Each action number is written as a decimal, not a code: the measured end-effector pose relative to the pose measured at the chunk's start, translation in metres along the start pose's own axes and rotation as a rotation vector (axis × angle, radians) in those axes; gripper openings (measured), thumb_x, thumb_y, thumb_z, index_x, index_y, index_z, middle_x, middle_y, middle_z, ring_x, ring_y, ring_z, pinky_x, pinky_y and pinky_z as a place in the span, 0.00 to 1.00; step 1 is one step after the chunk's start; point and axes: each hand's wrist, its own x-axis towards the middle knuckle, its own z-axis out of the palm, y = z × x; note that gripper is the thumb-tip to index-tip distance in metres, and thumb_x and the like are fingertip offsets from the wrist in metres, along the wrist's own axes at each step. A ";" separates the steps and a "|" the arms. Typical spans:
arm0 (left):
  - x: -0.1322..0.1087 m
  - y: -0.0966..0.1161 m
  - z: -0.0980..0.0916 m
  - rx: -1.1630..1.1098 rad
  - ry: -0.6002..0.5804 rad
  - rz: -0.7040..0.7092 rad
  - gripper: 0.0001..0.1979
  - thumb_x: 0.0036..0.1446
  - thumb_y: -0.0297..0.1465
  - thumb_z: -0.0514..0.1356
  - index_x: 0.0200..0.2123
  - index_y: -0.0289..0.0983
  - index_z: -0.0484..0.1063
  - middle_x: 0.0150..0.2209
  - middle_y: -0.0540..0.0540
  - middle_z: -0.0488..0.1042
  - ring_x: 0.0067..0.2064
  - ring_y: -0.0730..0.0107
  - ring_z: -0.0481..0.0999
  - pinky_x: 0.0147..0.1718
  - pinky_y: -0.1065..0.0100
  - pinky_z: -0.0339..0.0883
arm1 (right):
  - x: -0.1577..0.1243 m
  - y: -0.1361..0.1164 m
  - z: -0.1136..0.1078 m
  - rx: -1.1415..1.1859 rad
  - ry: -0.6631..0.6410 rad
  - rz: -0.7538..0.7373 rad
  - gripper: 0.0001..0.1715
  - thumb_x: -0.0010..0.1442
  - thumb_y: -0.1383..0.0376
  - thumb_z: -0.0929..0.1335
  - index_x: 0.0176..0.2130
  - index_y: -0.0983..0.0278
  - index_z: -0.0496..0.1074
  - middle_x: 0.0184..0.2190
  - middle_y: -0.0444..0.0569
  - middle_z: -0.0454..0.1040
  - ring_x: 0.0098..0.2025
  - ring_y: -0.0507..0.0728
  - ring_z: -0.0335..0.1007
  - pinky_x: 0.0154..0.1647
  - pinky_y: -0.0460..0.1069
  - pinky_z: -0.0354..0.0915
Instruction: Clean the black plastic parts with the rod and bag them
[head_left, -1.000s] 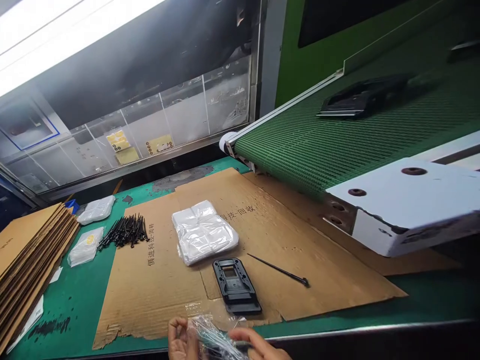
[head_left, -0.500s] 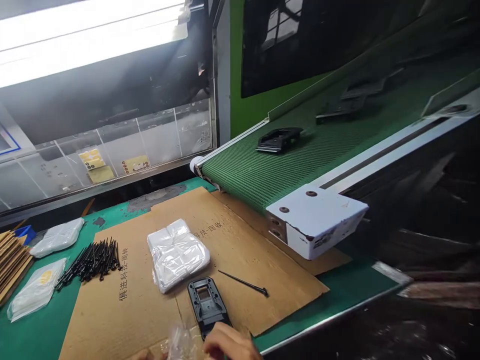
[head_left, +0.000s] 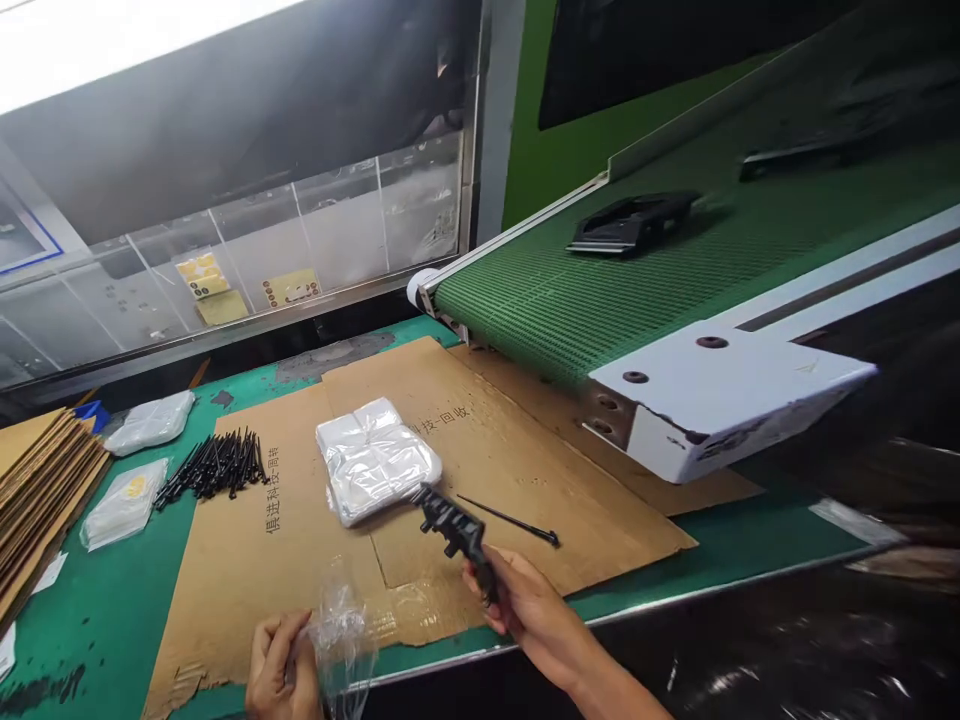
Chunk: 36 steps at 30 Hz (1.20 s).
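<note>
My right hand (head_left: pixel 525 605) is closed round the near end of a black plastic bracket (head_left: pixel 452 531) and holds it tilted above the cardboard sheet (head_left: pixel 315 560). My left hand (head_left: pixel 281 665) pinches a clear plastic bag (head_left: pixel 341 630) at the table's front edge. A stack of clear bags (head_left: pixel 375 460) lies on the cardboard just beyond the bracket. A single black cable tie (head_left: pixel 510 521) rests to the right of it. Another black bracket (head_left: pixel 630 222) rides on the green conveyor belt (head_left: pixel 570 300).
A pile of black cable ties (head_left: pixel 214 466) lies at the left, with two small white bags (head_left: pixel 150 422) beside it. Flat cardboard sheets (head_left: pixel 37 500) are stacked at the far left. The conveyor's white end bracket (head_left: pixel 712 400) overhangs the table on the right.
My right hand has picked the black bracket up off the cardboard. My left hand still holds the clear bag. The view has swung back to the left.
</note>
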 end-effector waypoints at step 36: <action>0.016 0.041 0.030 0.037 -0.684 -0.114 0.14 0.60 0.34 0.50 0.40 0.37 0.74 0.32 0.45 0.74 0.31 0.70 0.71 0.32 0.69 0.66 | -0.027 0.048 0.019 -0.423 -0.058 -0.085 0.27 0.56 0.43 0.59 0.31 0.63 0.65 0.20 0.42 0.67 0.19 0.52 0.64 0.19 0.46 0.60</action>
